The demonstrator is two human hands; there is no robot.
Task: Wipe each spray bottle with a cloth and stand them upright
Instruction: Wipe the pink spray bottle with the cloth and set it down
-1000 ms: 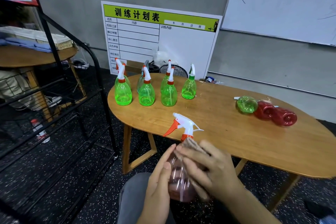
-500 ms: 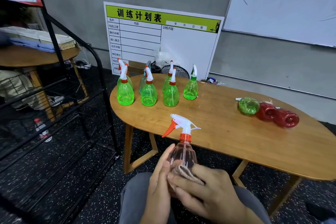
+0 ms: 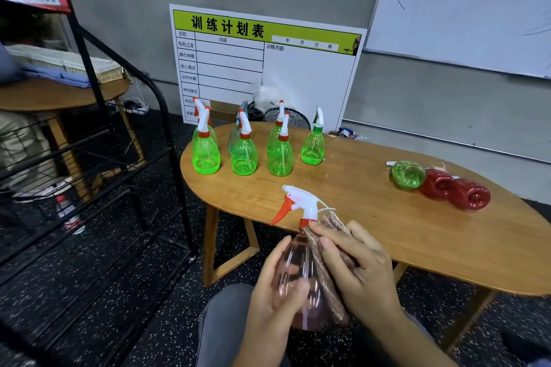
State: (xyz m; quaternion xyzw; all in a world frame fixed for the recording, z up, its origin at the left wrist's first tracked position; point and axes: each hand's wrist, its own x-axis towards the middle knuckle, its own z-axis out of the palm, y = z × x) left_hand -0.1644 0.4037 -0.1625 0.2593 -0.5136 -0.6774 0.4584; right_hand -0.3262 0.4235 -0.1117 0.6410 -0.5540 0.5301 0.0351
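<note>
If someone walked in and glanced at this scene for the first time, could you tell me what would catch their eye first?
Probably the pale pink spray bottle at the bottom centre, held upright by the left hand while the right hand presses a brownish cloth against it. Next, the cluster of upright green bottles at the wooden table's far left. Then the three bottles lying on their sides at its right: one green, two red.

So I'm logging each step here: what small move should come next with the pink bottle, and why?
Probably draw the cloth down the pink bottle. The right hand presses it near the neck, so the lower body looks unwiped, while the left hand holds the bottle steady. Standing it by the upright green bottles comes after.
</note>
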